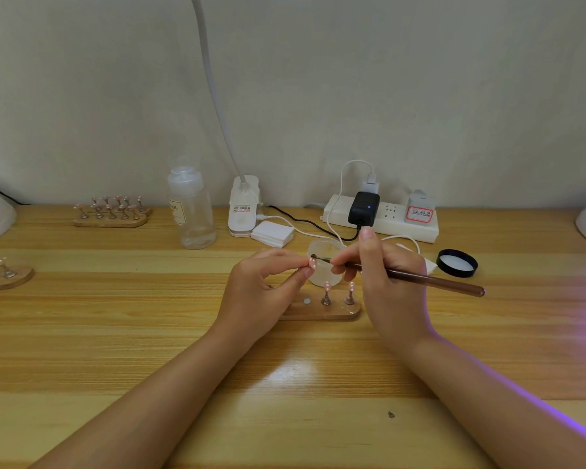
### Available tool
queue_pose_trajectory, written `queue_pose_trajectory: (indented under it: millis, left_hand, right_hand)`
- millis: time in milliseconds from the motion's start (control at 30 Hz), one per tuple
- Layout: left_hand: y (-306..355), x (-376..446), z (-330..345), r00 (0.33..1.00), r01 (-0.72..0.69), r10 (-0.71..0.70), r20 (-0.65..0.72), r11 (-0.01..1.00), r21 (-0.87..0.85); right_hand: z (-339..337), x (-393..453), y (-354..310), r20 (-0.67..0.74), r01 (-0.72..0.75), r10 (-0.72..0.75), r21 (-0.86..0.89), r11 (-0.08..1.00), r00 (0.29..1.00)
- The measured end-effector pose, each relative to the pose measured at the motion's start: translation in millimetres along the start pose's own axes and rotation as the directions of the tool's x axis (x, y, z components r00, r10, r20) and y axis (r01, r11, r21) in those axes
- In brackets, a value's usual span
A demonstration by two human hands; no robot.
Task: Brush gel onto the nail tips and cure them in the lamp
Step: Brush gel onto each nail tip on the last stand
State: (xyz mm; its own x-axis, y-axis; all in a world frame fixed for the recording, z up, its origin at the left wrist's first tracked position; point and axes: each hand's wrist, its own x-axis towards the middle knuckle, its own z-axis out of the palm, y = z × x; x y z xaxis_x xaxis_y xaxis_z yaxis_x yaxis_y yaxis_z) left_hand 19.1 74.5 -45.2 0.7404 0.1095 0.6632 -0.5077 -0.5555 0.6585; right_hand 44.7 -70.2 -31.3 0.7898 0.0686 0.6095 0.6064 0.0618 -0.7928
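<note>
Wooden stand (318,313): two nail tips (339,287) stood waiting.
Left hand (261,292): pinched one tip (313,264) above the stand.
Right hand (389,286): gripped the brush (420,278), bristles on it.
Curing: seemingly still ahead.

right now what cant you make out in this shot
- Head view, nail tip pinched in the left hand: too small to tell whether gel is on it.
- Wooden stand: its left end is hidden behind the left hand.
- Gel jar: mostly covered by both hands and the brush held in the right hand.
- Curing lamp: cut off by the right edge; only purple glow shows.
- Clear bottle: label too blurred to read.
</note>
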Motion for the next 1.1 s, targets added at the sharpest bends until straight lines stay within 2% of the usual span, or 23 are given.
queue_pose_trajectory:
  millis: [300, 533, 733, 1100]
  left_hand:
    - [0.1, -1.6, -1.4, 0.998, 0.056, -0.056, -0.017, 0.998, -0.033]
    - [1.9, -2.1, -2.3, 0.989, 0.149, -0.15, -0.009, 0.986, -0.081]
    - [3.4, -0.8, -2.1, 0.986, 0.165, -0.166, 0.002, 0.983, -0.083]
    - [2.8, -1.3, -1.9, 0.991, 0.134, -0.133, 0.011, 0.987, -0.086]
  right_hand:
    - [0.4, -2.0, -4.7, 0.004, -0.052, 0.052, 0.071, 0.996, 0.999]
    - [-1.0, 2.2, -3.0, -0.086, -0.084, 0.09, 0.069, 0.994, 0.992]
    - [2.6, 0.3, -2.8, -0.058, -0.099, 0.101, 0.035, 0.994, 0.993]
    - [2.4, -2.8, -6.0, 0.015, -0.069, 0.068, 0.098, 0.993, 0.998]
